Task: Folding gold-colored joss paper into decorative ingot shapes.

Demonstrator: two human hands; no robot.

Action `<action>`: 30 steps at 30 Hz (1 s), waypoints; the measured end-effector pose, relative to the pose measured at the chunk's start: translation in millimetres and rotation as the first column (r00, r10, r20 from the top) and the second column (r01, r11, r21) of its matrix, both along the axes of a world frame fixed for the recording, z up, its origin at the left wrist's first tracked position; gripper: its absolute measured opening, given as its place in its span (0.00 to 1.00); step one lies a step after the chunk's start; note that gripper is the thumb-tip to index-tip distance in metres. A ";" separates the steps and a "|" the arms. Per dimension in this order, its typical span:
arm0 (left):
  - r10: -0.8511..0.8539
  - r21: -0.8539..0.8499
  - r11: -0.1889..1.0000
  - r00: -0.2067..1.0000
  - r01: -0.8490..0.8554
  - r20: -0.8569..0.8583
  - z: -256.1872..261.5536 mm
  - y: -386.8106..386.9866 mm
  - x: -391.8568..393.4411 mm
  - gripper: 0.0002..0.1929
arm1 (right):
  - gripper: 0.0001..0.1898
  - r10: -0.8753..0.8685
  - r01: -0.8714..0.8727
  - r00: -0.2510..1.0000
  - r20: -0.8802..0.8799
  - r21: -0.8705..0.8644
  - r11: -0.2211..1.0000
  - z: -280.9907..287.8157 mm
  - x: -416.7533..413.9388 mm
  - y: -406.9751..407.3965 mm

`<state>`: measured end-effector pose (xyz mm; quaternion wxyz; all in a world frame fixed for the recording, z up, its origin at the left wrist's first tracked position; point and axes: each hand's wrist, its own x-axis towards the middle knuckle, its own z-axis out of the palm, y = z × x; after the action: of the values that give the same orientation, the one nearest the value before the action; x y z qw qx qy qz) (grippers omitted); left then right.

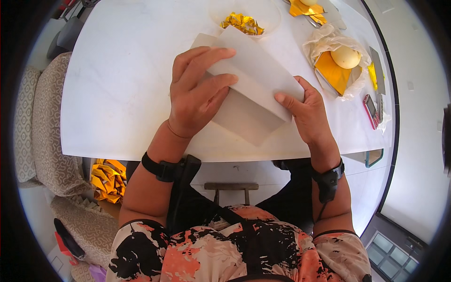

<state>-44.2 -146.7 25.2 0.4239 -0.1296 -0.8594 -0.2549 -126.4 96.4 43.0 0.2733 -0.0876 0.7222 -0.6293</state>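
A pale, folded sheet of paper (260,70) is held tilted above the white table (116,88). My right hand (306,109) pinches its right end, thumb on the near face and fingers behind. My left hand (201,84) is at the sheet's left side, its fingers bent over the paper, with part of the grip hidden. Below the fold, a greyish lower layer (250,118) reaches towards the table's front edge. Just beyond the paper stands a clear round bowl (273,17) with folded gold foil pieces (241,24) in it.
At the right, an open plastic bag (357,86) holds gold paper (331,72) and a pale yellow round fruit (345,57). A red mobile phone (370,111) lies near the right edge. More folded gold pieces (108,179) fill a box below left, beside a patterned sofa (56,123).
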 end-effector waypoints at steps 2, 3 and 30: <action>-0.027 0.020 0.999 0.999 0.027 0.032 3.7 -0.9 -2.5 0.17 | 0.20 -0.014 0.016 0.999 -0.041 0.026 1.000 1.6 -2.5 0.3; -0.056 0.042 0.998 0.996 0.053 0.063 5.3 -0.5 -3.6 0.18 | 0.18 -0.028 0.033 0.996 -0.082 0.053 0.998 2.8 -3.5 0.6; -0.479 0.802 0.476 0.658 -0.362 0.581 2.0 -8.5 -8.6 0.06 | 0.08 -0.039 0.030 0.922 -0.385 -0.029 0.999 -14.8 -27.8 5.3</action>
<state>-52.8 -155.2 27.1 0.0220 0.1901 -0.6874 -0.7006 -154.2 101.7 28.1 0.1138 -0.2002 0.7562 -0.6125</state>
